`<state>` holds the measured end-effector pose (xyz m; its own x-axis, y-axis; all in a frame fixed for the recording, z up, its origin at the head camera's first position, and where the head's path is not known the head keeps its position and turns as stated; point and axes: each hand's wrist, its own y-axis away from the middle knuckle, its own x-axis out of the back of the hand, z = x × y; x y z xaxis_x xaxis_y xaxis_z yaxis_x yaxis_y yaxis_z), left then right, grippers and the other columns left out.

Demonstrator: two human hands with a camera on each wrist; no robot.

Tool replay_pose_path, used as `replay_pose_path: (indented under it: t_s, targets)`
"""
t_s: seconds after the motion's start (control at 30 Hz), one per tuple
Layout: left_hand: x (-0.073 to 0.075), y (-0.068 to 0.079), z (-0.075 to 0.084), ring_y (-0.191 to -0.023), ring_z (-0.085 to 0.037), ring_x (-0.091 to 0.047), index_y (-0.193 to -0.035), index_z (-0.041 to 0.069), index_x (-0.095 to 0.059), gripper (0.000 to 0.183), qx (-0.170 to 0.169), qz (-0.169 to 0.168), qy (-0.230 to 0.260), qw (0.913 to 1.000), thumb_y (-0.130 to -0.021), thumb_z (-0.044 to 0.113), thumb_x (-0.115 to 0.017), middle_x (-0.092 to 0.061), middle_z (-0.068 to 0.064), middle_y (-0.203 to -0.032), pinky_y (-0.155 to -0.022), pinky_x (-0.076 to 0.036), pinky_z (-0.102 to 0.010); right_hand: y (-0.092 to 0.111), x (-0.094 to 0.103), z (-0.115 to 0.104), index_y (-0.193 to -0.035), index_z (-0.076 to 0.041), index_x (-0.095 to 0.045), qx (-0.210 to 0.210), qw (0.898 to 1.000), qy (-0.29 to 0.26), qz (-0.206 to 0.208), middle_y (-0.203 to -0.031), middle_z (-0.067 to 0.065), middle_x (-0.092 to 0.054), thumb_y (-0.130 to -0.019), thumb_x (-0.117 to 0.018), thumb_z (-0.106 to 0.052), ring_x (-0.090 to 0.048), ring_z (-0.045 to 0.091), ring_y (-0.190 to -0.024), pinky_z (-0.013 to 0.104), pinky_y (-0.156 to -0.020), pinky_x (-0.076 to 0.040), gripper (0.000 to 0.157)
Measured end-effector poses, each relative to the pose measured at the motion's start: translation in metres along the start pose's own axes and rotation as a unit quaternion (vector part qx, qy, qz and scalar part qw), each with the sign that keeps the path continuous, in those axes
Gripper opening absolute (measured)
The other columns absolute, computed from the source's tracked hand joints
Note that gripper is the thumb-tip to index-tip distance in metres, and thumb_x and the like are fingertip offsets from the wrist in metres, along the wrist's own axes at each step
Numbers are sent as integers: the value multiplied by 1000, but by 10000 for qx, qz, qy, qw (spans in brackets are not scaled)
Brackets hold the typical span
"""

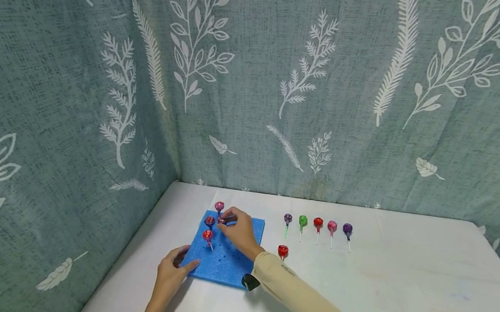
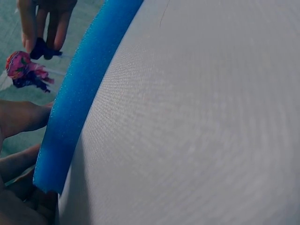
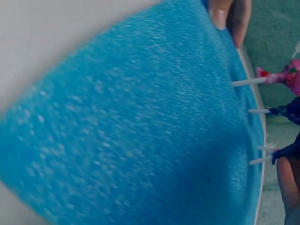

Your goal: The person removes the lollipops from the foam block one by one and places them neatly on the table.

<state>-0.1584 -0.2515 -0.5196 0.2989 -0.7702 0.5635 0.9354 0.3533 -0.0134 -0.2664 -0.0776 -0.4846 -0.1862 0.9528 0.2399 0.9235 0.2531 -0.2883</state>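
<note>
A blue foam board (image 1: 228, 262) lies on the white table. Thumb over the top and fingers along the side, my left hand (image 1: 170, 272) grips its near left corner. At the board's far left part, my right hand (image 1: 240, 228) pinches a dark-wrapped lollipop (image 1: 222, 221) by the head; in the right wrist view its white stick meets the foam. Beside it, a pink lollipop (image 1: 219, 206), a dark red-and-blue lollipop (image 1: 209, 221) and a red-and-pink lollipop (image 1: 207, 235) stand with their sticks in the board. Small holes dot the foam's surface.
Right of the board, several lollipops lie in a row, among them a green one (image 1: 303, 220) and a purple one (image 1: 347, 229). A red lollipop (image 1: 283, 251) lies nearer, partly behind the right sleeve. A leaf-patterned curtain (image 1: 254, 102) borders the table (image 1: 398, 285).
</note>
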Motion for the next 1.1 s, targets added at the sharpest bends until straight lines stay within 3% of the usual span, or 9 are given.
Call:
replay_pose_path:
  t_s: [0.23,0.63,1.0,1.1]
  targets:
    - [0,1,-1,-107,-32,-52,-129,-2,-52,56,48,-25,20,10000,-82,18,-74,-56,-20,-120,-92,-43,-48,4,-1,2,-97,-1,-64,92,9998,-168,95,-95,8,-65,-77,-73,5,-64,23,-88,26,-73,-54,23]
    - [-2,1,0,-106,-31,-53,-128,-2,-54,54,-106,48,40,9999,-81,17,-74,-58,-19,-117,-90,-44,-46,7,7,3,-95,-3,-65,73,9988,-254,412,-94,8,-66,-77,-73,5,-64,23,-88,26,-72,-54,21]
    - [1,4,1,-104,-31,-53,-128,-2,-54,55,-52,105,50,9999,-81,18,-75,-58,-19,-116,-90,-43,-45,8,22,-20,-101,-4,-65,85,9983,-268,512,-98,7,-66,-80,-74,-3,-65,19,-92,24,-76,-54,23]
    - [-2,3,1,-105,-32,-52,-128,-2,-53,55,-21,77,87,9999,-81,17,-74,-57,-20,-118,-91,-43,-47,9,33,-33,-102,2,-64,360,9975,-307,528,-98,12,-66,-81,-72,0,-65,24,-90,27,-75,-54,23]
